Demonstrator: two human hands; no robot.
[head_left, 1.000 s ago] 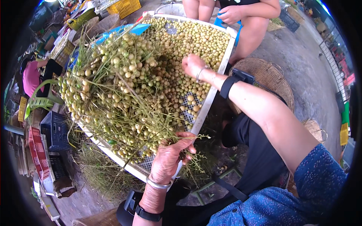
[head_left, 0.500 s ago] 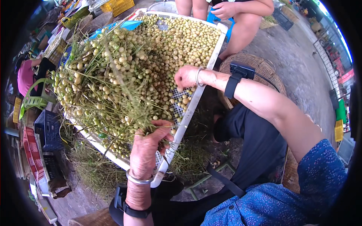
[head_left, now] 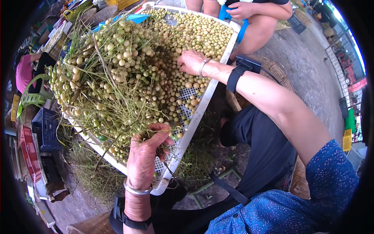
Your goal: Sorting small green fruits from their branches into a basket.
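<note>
A shallow white perforated tray (head_left: pixel 197 121) slants across the middle. On its left side rises a heap of thin green stems (head_left: pixel 105 85) full of small round yellow-green fruits. Loose fruits (head_left: pixel 198 33) cover its far and right part. Low on the heap, my left hand (head_left: pixel 150 144) is closed round a bunch of thin stems, and a dark twig sticks out below its fingers. My right hand (head_left: pixel 191 62) rests among the loose fruits near the right rim, palm down with fingers curled. What its fingertips hold, if anything, is hidden.
Another person's hand (head_left: pixel 239 10) and bare knees are beyond the tray's far right corner. A wicker basket (head_left: pixel 272 70) stands to the right. Stripped stalks (head_left: pixel 91 167) lie on the floor under the tray. Plastic crates (head_left: pixel 46 130) stand at left.
My right hand has moved a little farther away over the loose fruits. My left hand stays on the stems and has shifted slightly left; the whole view has shifted a bit.
</note>
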